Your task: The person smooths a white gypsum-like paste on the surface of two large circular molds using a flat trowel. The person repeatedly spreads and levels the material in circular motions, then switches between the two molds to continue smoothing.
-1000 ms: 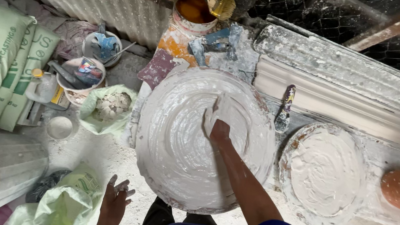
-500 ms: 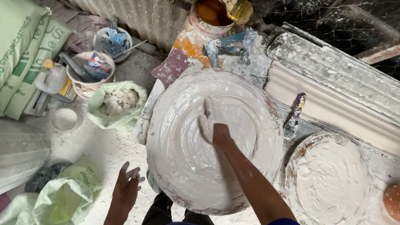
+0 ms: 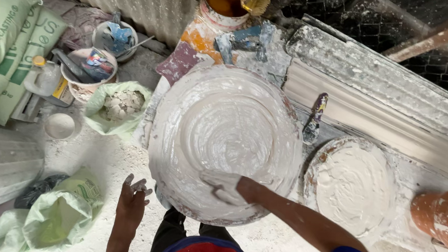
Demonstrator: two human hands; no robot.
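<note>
The right hand, coated in wet white plaster, lies flat with fingers together on the near inner slope of a big round mould, its surface smeared in concentric ridges; being circular, the mould has no long axis and faces upward. The left hand hangs open, fingers spread, above the dusty floor beside a crumpled green bag.

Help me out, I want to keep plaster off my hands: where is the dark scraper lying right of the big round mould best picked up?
Grip the scraper by its upper, colour-streaked handle end, coming from above. It lies flat, nearly upright in view, between the big round mould and the smaller mould; its lower end looks plaster-caked.
</note>
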